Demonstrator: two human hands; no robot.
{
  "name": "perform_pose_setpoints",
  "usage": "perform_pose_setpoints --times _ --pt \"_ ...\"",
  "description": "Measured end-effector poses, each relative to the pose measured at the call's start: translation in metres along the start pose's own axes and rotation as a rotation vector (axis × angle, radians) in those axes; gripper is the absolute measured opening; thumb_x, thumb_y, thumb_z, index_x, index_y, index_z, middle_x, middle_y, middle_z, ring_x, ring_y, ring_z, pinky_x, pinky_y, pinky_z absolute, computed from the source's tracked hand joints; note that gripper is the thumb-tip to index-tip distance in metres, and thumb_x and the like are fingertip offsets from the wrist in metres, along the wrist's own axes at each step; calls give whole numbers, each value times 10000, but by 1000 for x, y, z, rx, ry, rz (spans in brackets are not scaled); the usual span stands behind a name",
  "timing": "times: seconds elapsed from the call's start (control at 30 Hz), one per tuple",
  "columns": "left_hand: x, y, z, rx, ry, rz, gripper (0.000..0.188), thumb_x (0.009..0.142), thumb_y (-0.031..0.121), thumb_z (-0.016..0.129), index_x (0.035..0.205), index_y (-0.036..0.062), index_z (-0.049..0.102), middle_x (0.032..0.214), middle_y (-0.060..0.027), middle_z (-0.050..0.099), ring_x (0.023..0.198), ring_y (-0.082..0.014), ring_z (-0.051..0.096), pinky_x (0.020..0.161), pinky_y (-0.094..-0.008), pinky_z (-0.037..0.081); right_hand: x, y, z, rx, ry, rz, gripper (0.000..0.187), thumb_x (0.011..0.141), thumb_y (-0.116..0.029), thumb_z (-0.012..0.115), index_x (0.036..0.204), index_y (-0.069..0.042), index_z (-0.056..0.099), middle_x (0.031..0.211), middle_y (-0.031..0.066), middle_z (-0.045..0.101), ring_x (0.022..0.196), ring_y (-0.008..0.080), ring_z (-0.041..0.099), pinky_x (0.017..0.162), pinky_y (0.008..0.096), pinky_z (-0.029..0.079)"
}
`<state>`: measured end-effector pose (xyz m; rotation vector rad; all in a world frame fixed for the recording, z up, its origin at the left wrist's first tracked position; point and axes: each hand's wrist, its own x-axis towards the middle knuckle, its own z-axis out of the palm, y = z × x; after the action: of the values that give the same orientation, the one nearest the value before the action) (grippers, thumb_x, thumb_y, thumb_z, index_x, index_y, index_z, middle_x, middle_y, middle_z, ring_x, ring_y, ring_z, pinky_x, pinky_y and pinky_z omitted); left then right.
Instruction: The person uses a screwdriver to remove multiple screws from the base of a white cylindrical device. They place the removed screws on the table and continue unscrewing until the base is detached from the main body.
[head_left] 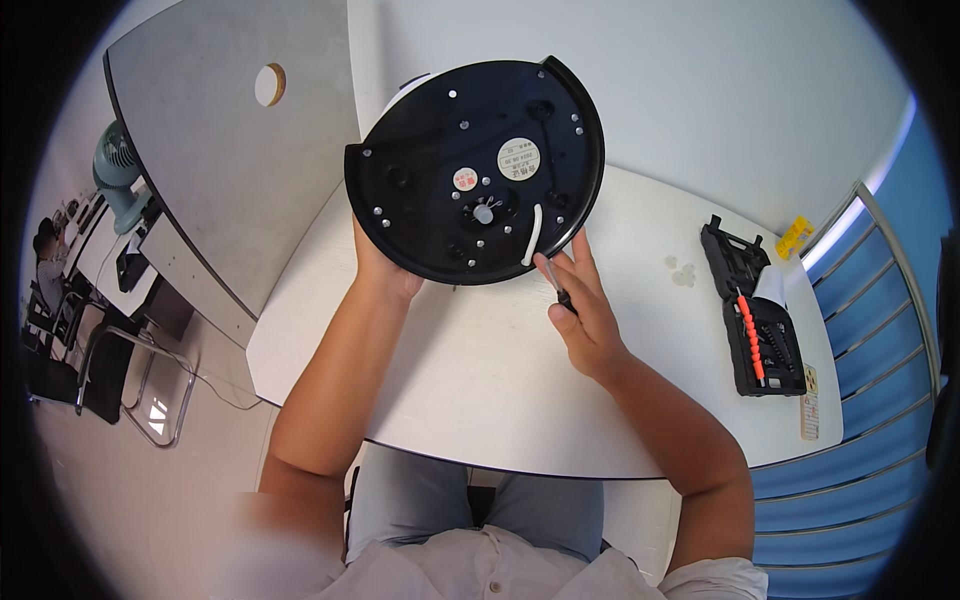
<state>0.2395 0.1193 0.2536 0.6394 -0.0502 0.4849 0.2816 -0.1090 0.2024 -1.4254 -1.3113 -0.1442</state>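
A round black appliance base (pixel 430 220) is held up over the table, tilted so its underside faces me. Screws dot its surface, along with two round stickers and a short curved white strip (pixel 533 235) near the lower right edge. My left hand (pixel 388 268) supports it from the lower left, its fingers hidden behind. In my right hand (pixel 597 330) is a small screwdriver (pixel 566 300) with a black handle, pinched between thumb and fingers. Its shaft points up toward the rim beside the white strip, and the fingertips reach the rim; whether the tip touches a screw cannot be made out.
On the white table (pixel 480 400), an open black tool case (pixel 740 345) with an orange flexible shaft (pixel 750 340) lies to the right. A remote control (pixel 809 405), a yellow packet (pixel 795 238) and small translucent pieces (pixel 683 274) are near it. A grey panel (pixel 240 170) stands left.
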Motion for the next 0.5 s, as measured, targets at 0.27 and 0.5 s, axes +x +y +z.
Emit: perform_pose_setpoints --times 0.27,0.5 --pt "-4 -29 -12 55 62 57 490 965 429 406 1345 124 462 1341 -36 518 1212 -208 507 1011 -390 427 -1 -6 -1 99 20 128 469 947 -68 401 1394 70 358 1551 261 -44 1426 356 203 1133 424 202" --pt "-25 -40 1 -106 -219 -390 702 915 626 345 1388 110 397 1349 -127 496 1142 -340 562 911 -544 498 -4 1 -2 55 15 79 475 943 -44 399 1404 59 347 1552 258 -41 1422 361 210 1125 432 232"
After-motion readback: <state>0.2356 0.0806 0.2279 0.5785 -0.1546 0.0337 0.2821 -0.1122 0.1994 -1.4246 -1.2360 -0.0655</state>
